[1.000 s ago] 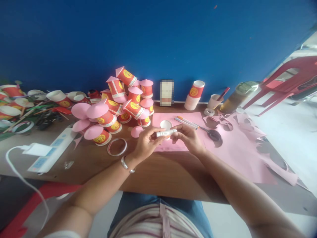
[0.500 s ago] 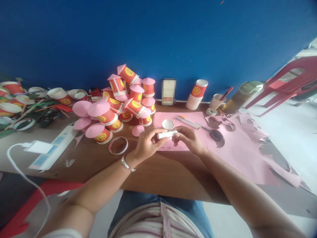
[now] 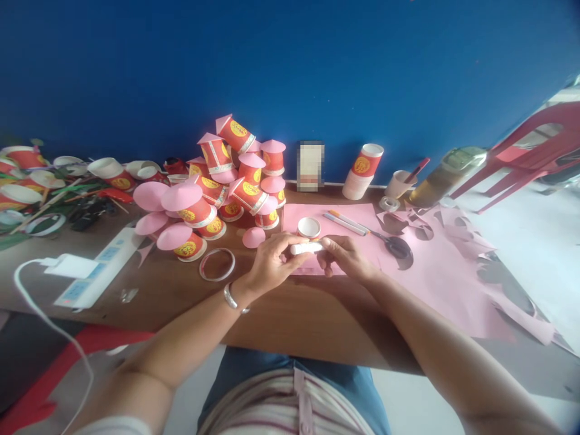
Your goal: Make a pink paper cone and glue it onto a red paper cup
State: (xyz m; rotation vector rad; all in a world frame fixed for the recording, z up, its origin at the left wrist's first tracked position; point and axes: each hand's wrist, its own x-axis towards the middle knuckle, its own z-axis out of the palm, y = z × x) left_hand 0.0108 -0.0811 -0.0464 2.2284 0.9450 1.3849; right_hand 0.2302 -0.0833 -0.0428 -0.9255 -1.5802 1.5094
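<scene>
My left hand [image 3: 274, 260] and my right hand [image 3: 345, 257] meet in front of me, just above the near edge of a pink paper sheet [image 3: 299, 210]. Between them they hold a short white roll-like piece [image 3: 304, 248] sideways, pinched between thumbs and fingers; its exact kind is unclear. Fingers of both hands are closed on it. Right behind the hands a paper cup [image 3: 309, 228] stands mouth up on the pink sheet, its lower part hidden. Two markers [image 3: 347, 223] and black-handled scissors [image 3: 397, 246] lie to the right.
Red paper cups with pink cone tops [image 3: 250, 196] are piled at left, near a tape ring [image 3: 217, 264] and a power strip [image 3: 97, 269]. Stacked cups [image 3: 364, 169], a pen cup [image 3: 399, 183] and a bottle [image 3: 446, 175] stand along the wall. Cut pink paper [image 3: 446, 290] covers the right side.
My right thumb has shifted slightly along the white piece, which has turned a little in my fingers. The camera view has moved slightly; the other things stay put.
</scene>
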